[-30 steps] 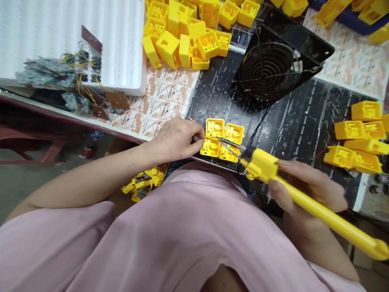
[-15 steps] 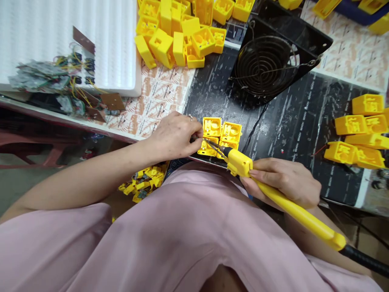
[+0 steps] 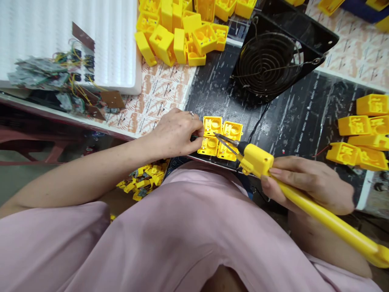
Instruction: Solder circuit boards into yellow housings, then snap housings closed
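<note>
Several open yellow plastic housings point(image 3: 210, 146) are grouped in a block at the table's front edge, their moulded insides facing up. At the block's left side is my left hand point(image 3: 179, 132), fingers curled and thumb bent in against the housings; whatever lies between its fingertips is hidden. My right hand point(image 3: 313, 182) grips the handle of a yellow soldering iron point(image 3: 258, 158) with a thin guide tube beside its tip. That tip reaches over the middle of the block, near the upper-left housing; whether it touches cannot be made out.
A black fan point(image 3: 264, 67) stands behind the block. More yellow housings are heaped at the back point(image 3: 164, 42) and grouped at the right point(image 3: 354, 125). Wired circuit boards point(image 3: 39, 75) lie on white foam point(image 3: 112, 48) at left. Below the table edge are yellow parts point(image 3: 142, 182).
My right hand has drawn the soldering iron to the right, its tip shifting from the lower-left housing toward the block's middle. My left hand has stayed almost in place.
</note>
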`<state>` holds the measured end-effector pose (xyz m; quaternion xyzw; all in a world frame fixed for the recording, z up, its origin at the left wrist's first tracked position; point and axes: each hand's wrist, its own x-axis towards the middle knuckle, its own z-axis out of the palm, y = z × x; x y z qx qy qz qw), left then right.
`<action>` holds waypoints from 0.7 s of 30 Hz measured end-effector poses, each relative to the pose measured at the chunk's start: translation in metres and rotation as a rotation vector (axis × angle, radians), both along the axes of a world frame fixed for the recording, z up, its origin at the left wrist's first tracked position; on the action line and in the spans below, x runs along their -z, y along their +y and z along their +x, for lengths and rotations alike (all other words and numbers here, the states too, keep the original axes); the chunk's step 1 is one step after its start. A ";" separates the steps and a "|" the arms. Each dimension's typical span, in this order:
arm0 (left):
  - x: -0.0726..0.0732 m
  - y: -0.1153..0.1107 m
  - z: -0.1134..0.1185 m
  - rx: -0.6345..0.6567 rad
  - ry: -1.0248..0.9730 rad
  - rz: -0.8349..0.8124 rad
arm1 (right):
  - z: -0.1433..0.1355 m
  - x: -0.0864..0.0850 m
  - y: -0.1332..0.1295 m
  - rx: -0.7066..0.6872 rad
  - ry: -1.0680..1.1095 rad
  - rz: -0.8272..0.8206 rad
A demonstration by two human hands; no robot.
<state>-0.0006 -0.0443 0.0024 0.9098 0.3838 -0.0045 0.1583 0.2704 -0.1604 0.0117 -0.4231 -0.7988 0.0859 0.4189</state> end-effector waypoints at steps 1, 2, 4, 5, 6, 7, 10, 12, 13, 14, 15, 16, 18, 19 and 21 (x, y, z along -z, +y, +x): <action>0.000 0.000 0.000 0.002 -0.001 0.001 | 0.000 0.000 0.001 -0.001 0.010 0.012; -0.001 0.000 0.001 0.003 -0.002 0.003 | -0.001 0.000 0.001 -0.002 0.024 0.028; -0.001 0.001 0.001 0.005 -0.007 0.002 | -0.004 0.000 0.003 -0.003 0.047 0.046; 0.000 0.001 0.001 0.004 -0.010 0.001 | -0.004 0.000 0.003 -0.007 0.056 0.050; 0.000 0.001 0.000 0.001 -0.014 -0.002 | -0.004 0.001 0.003 -0.007 0.061 0.052; 0.000 0.000 -0.001 -0.007 -0.021 -0.007 | -0.004 0.002 0.002 0.001 0.058 0.046; 0.001 -0.001 -0.009 -0.053 -0.091 -0.057 | 0.001 0.012 -0.006 0.094 0.026 0.049; 0.003 -0.003 -0.017 -0.094 -0.189 -0.095 | 0.005 0.018 -0.012 0.184 0.017 0.060; 0.005 -0.004 -0.021 -0.108 -0.243 -0.102 | 0.006 0.019 -0.014 0.208 0.024 0.060; 0.007 -0.005 -0.024 -0.114 -0.287 -0.101 | 0.006 0.020 -0.015 0.216 0.040 0.049; 0.009 -0.006 -0.027 -0.109 -0.322 -0.088 | 0.005 0.019 -0.015 0.209 0.066 0.033; 0.011 -0.007 -0.028 -0.090 -0.345 -0.067 | 0.004 0.017 -0.014 0.180 0.098 0.027; 0.013 -0.008 -0.029 -0.036 -0.359 -0.009 | 0.000 0.013 -0.010 0.105 0.143 0.026; 0.014 -0.009 -0.028 -0.015 -0.355 0.015 | -0.002 0.011 -0.008 0.082 0.155 0.039; 0.013 -0.009 -0.024 -0.009 -0.333 0.030 | -0.003 0.010 -0.006 0.067 0.153 0.066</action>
